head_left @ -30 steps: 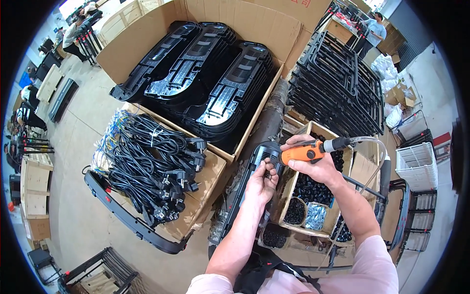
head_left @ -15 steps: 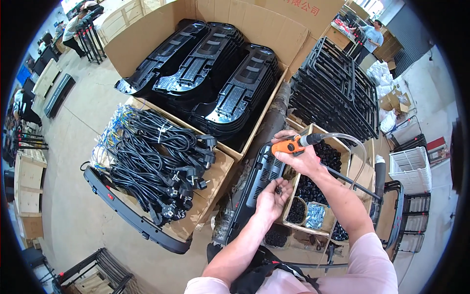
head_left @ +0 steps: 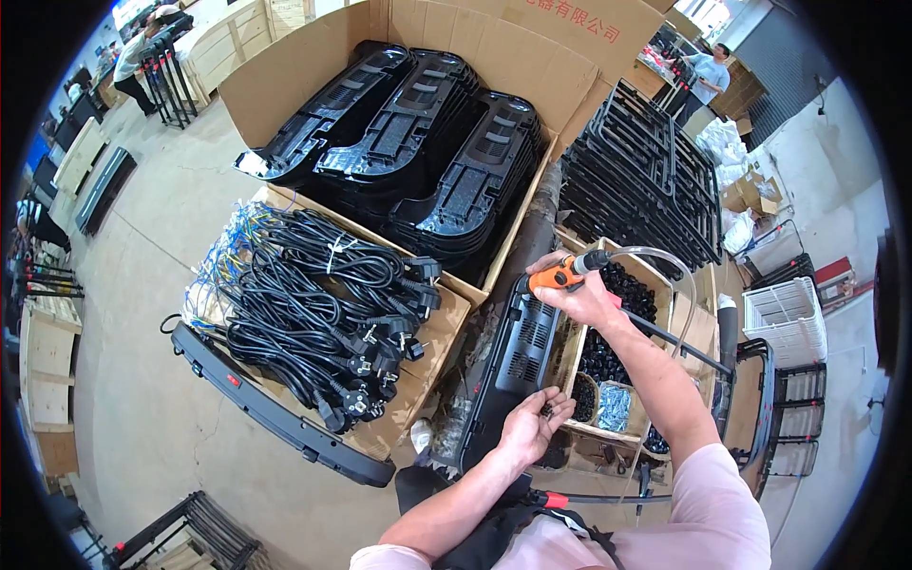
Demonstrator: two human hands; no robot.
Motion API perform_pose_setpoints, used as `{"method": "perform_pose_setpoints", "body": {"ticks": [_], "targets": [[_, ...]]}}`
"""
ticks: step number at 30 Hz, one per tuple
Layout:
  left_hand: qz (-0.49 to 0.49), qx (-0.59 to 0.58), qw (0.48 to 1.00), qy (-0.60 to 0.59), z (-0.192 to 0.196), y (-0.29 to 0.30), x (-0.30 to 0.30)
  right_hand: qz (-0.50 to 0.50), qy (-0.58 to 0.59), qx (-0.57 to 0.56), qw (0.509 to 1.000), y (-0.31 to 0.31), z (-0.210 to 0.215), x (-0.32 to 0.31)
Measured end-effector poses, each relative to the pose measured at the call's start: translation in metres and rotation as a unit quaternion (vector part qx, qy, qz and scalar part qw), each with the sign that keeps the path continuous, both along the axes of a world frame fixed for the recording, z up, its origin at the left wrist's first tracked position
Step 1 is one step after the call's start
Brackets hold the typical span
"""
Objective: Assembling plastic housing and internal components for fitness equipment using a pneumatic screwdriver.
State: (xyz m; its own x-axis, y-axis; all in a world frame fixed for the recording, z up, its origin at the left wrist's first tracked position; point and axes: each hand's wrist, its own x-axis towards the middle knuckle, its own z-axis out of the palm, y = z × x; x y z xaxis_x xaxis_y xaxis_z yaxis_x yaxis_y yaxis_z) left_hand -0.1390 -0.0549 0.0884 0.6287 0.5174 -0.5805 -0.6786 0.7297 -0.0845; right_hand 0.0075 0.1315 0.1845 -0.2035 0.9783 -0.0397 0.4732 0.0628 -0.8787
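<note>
My right hand [head_left: 584, 299] is wrapped around an orange air screwdriver [head_left: 555, 276], with a clear hose [head_left: 655, 255] running from its back end. The tool's front end is over the far end of a long black vented plastic cover [head_left: 518, 356]; its tip is hidden. Lower down, my left hand [head_left: 532, 426] is turned palm up beside the cover's near part. Its half-curled fingers cup a few small dark screws [head_left: 546, 411].
On the right stands a wooden tray [head_left: 622, 438] holding black plastic parts, small dark screws and silvery hardware packets [head_left: 614, 407]. Bundled black power cords [head_left: 313, 304] lie on cardboard at left. Behind are a carton of stacked black covers [head_left: 475, 180] and black metal frames [head_left: 646, 171].
My left hand has drawn back toward me along the cover, still cupping the screws. The screwdriver stays at the cover's far end. The whole view has shifted slightly.
</note>
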Motion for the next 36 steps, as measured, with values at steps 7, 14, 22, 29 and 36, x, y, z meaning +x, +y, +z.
{"method": "perform_pose_setpoints", "body": {"ticks": [7,14,22,29,36], "targets": [[-0.07,0.017,0.997,0.005,-0.01,-0.025,-0.011,-0.013,0.012,0.016,1.0,-0.001,0.002,-0.003],[-0.061,0.012,0.997,0.043,-0.003,-0.034,-0.024,-0.014,-0.018,0.037,0.999,-0.007,-0.006,-0.006],[-0.077,0.082,0.987,0.113,-0.004,-0.047,-0.021,-0.012,-0.033,0.06,0.998,0.008,-0.034,0.024],[-0.176,0.118,0.959,0.186,-0.011,-0.073,-0.001,-0.058,0.079,0.07,0.993,-0.027,0.008,0.04],[-0.336,0.131,0.894,0.265,-0.084,-0.099,0.069,-0.062,0.166,0.102,0.979,-0.122,0.055,0.14]]}}
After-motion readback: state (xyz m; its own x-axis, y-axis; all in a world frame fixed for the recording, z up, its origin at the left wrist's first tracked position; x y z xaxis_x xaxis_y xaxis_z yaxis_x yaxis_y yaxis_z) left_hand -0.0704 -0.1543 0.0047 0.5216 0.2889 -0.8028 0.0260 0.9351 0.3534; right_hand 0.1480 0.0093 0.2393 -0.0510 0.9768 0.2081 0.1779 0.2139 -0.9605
